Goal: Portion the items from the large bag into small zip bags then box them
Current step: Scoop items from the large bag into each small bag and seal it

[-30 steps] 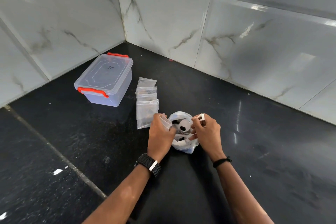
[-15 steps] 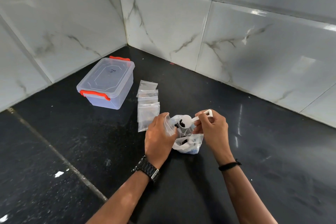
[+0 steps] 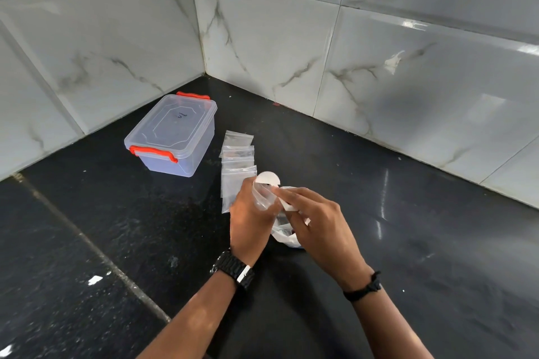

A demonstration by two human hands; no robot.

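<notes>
My left hand (image 3: pixel 248 221) holds a small clear zip bag (image 3: pixel 264 197) by its mouth. My right hand (image 3: pixel 318 227) grips the handle of a white plastic scoop (image 3: pixel 268 178), tipped with its round bowl over the top of the small bag. Below and between my hands lies the large clear bag (image 3: pixel 284 234) with dark items inside, mostly hidden by my fingers. A row of several small zip bags (image 3: pixel 236 160) lies on the black counter just beyond my left hand. The clear box (image 3: pixel 173 134) with red latches sits closed at the left.
The black stone counter (image 3: pixel 408 227) meets grey marble wall tiles (image 3: pixel 379 67) in a corner behind the box. A seam (image 3: pixel 87 242) runs diagonally across the counter at the left, with small white specks near it.
My right hand lifted the scoop out of the large bag and swung it left, tipping it over the small zip bag in my left hand.
</notes>
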